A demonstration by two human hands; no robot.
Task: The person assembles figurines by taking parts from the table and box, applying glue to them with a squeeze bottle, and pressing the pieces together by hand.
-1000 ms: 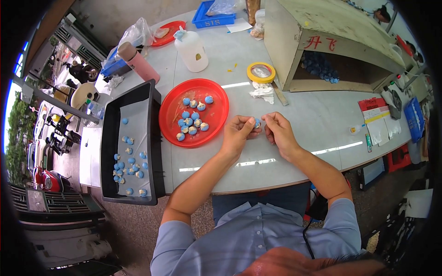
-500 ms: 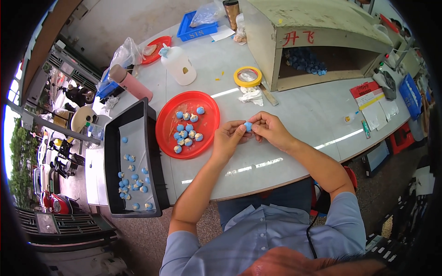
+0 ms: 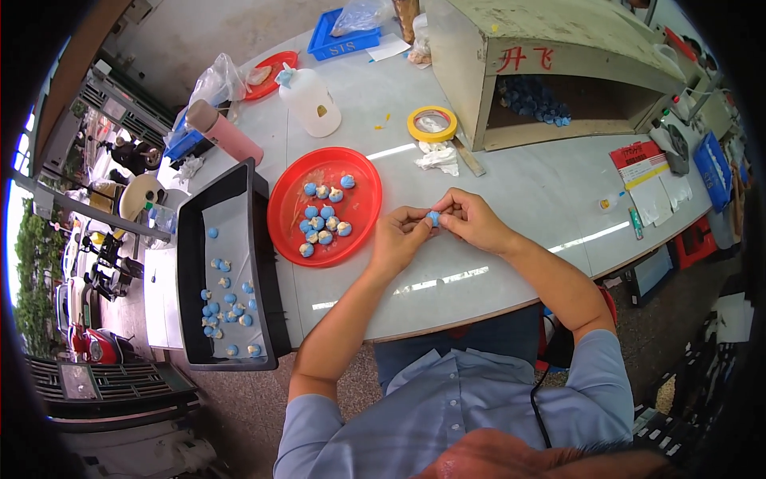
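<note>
Bearing red writing (image 3: 515, 59), a cabinet (image 3: 459, 68) stands beyond the pinched ball (image 3: 433, 217).

A pink flask (image 3: 236, 142) and a translucent white bottle (image 3: 307, 105) with a pale-blue top stand before me on the counter (image 3: 523, 188), near a blue tray (image 3: 343, 49) carrying a clear plastic bag (image 3: 361, 17). Ahead of me, a yellow tape roll (image 3: 435, 137) lies just beyond crumpled white tissue (image 3: 438, 159), near a weathered, open-fronted cabinet (image 3: 467, 76) marked in red. To my right lie a red, yellow and white packet (image 3: 641, 169) and a slim green object (image 3: 636, 223). Off to my left, a red scooter (image 3: 99, 347) is parked near green foliage (image 3: 36, 299).
</note>
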